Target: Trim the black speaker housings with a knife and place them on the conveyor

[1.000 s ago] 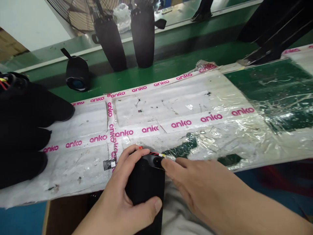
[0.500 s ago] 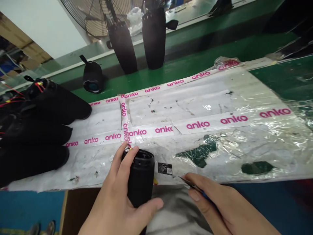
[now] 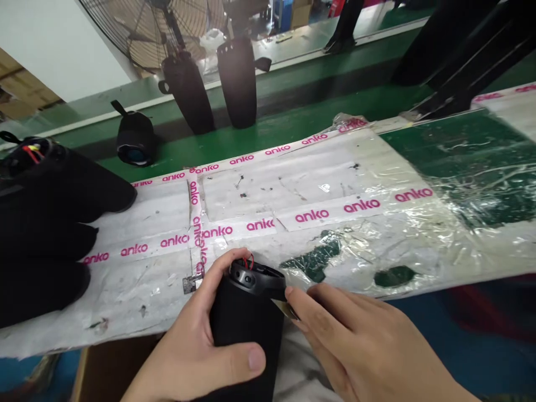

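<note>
My left hand [image 3: 201, 346] is wrapped round a black fabric-covered speaker body [image 3: 247, 329], which stands slightly tilted at the table's front edge. Its open end faces up, with a dark plastic rim [image 3: 259, 279] and small red wires [image 3: 249, 260] showing inside. Against the right side of that rim is my right hand [image 3: 347, 329], closed on a slim pointed metal tool [image 3: 288, 310]. Most of the tool is hidden by the fingers, and its exact kind does not show. A small dark printed label [image 3: 192, 283] lies beside my left hand.
Several black speaker bodies [image 3: 54, 234] lie at the left, one with wires at its open end. Farther back stand two tall ones [image 3: 238, 84] and a short speaker [image 3: 134, 137]. White sheeting [image 3: 268, 190] with pink-lettered tape covers the table. Behind is a fan [image 3: 159, 28].
My right hand has moved left, bringing the tool to the speaker's rim. The speaker has turned and tilted, so red wires now show. The camera view has shifted right.
</note>
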The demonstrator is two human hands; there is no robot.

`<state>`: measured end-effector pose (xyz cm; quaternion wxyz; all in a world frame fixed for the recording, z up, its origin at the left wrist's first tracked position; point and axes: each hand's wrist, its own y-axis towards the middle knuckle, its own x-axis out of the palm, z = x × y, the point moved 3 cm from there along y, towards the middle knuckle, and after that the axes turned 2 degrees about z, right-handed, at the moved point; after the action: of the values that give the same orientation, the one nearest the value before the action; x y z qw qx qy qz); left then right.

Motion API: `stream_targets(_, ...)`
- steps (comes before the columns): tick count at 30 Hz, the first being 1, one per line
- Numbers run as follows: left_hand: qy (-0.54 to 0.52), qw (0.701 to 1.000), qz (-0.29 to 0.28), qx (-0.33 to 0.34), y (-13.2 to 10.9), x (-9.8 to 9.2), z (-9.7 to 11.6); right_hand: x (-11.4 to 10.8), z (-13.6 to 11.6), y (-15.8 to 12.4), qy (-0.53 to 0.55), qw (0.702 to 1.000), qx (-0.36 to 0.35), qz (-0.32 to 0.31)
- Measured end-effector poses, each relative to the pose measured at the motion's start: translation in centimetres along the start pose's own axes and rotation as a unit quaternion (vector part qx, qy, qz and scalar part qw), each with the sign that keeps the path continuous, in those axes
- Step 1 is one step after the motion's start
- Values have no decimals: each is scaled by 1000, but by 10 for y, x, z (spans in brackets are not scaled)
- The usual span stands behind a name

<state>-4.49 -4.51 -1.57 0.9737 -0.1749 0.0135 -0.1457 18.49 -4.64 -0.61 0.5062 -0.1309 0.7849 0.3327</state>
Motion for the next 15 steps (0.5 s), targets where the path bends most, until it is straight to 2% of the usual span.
stream_targets(3, 39, 999, -6, 13, 5, 4, -4, -4, 2, 1, -42, 999, -11, -12)
stream_targets(6, 74, 997, 25, 8, 9, 8, -7, -9, 6, 2, -74, 997, -13, -28)
stream_targets(10, 77, 996, 46, -22, 9, 16, -6, -12, 11, 2, -85, 994, -17, -61)
stream_targets(15, 71, 996, 35, -47, 9, 20, -5, -7, 13, -1, -94, 992, -14, -83)
